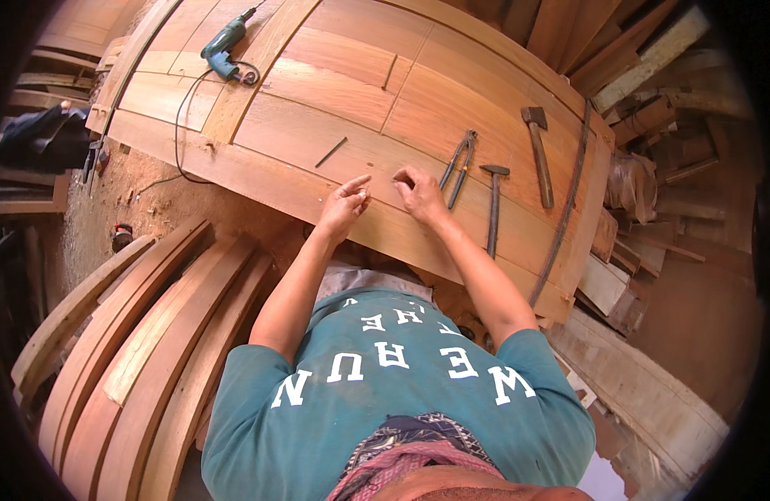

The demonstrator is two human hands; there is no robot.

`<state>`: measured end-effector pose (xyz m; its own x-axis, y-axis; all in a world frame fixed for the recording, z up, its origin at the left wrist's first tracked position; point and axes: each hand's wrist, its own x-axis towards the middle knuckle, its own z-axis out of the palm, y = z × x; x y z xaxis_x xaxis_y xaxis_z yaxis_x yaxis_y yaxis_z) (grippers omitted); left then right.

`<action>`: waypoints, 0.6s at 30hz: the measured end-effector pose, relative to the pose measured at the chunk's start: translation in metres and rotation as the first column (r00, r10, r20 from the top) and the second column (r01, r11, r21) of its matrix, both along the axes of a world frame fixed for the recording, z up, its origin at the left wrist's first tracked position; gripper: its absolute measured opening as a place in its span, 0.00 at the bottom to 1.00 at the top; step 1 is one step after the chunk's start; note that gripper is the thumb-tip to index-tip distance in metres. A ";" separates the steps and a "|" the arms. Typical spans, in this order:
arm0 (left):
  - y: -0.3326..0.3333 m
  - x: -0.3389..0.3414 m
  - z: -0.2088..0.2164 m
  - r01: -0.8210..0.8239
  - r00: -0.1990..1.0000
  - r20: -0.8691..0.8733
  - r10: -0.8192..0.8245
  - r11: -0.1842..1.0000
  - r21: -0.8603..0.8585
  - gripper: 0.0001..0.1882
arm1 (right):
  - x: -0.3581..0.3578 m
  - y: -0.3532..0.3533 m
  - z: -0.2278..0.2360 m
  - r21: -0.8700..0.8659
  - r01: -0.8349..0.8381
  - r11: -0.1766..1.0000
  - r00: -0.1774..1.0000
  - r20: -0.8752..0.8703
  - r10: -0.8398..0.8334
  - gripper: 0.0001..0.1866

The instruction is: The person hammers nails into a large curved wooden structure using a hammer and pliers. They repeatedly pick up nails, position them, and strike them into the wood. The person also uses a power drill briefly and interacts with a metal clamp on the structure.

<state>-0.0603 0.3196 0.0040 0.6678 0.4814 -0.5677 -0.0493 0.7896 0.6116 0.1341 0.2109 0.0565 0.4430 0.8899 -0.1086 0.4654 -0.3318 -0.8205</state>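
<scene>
Both my hands are over the near edge of a wide wooden panel (318, 121). My left hand (345, 207) has its index finger stretched out and its other fingers loosely bent, with nothing visible in it. Just to its right, my right hand (418, 194) is closed, its fingers curled toward the thumb; anything they pinch is too small to see. A thin dark rod (331, 152) lies beyond my left hand. Close to the right of my right hand are pincers (459, 169) with dark handles, then a hammer (494, 209). Between the two hands is a narrow gap.
A green corded drill (225, 50) lies at the panel's far left, its cable (179, 138) hanging over the near edge. A hatchet (539, 157) rests on the right, near a long dark bar (564, 209). Curved timbers (164, 359) stand at lower left; offcuts (606, 284) pile up at right.
</scene>
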 end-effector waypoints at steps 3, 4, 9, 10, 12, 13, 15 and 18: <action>-0.006 0.013 0.003 -0.028 0.993 0.110 0.048 0.985 -0.172 0.18 | -0.026 0.001 0.016 0.124 -0.096 0.988 0.995 0.040 0.092 0.06; -0.008 0.016 0.004 -0.047 0.989 0.125 0.076 0.974 -0.223 0.19 | -0.033 0.002 0.020 0.189 -0.150 0.970 0.988 0.065 0.140 0.07; -0.015 0.014 -0.020 -0.100 0.963 0.197 0.183 0.924 -0.370 0.20 | -0.035 -0.014 0.028 0.227 0.009 0.974 0.996 0.083 -0.028 0.09; -0.017 0.015 -0.011 -0.123 0.975 0.125 0.186 0.911 -0.393 0.19 | -0.021 -0.026 0.024 0.182 0.092 0.979 0.985 0.126 -0.116 0.11; -0.021 0.010 0.010 -0.140 0.987 0.021 0.160 0.916 -0.375 0.19 | 0.018 -0.061 0.004 0.115 0.250 0.961 0.912 0.306 -0.273 0.17; -0.024 0.007 0.022 -0.132 0.991 -0.010 0.136 0.933 -0.335 0.20 | 0.039 -0.082 -0.014 0.102 0.323 0.941 0.836 0.436 -0.334 0.20; -0.027 -0.006 0.032 -0.108 0.994 -0.030 0.104 0.960 -0.257 0.22 | 0.075 -0.132 -0.047 -0.035 0.482 0.876 0.673 0.655 -0.344 0.25; -0.028 -0.048 0.033 -0.105 0.994 -0.045 0.098 0.978 -0.180 0.27 | 0.085 -0.148 -0.032 -0.297 0.547 0.783 0.740 0.609 -0.286 0.27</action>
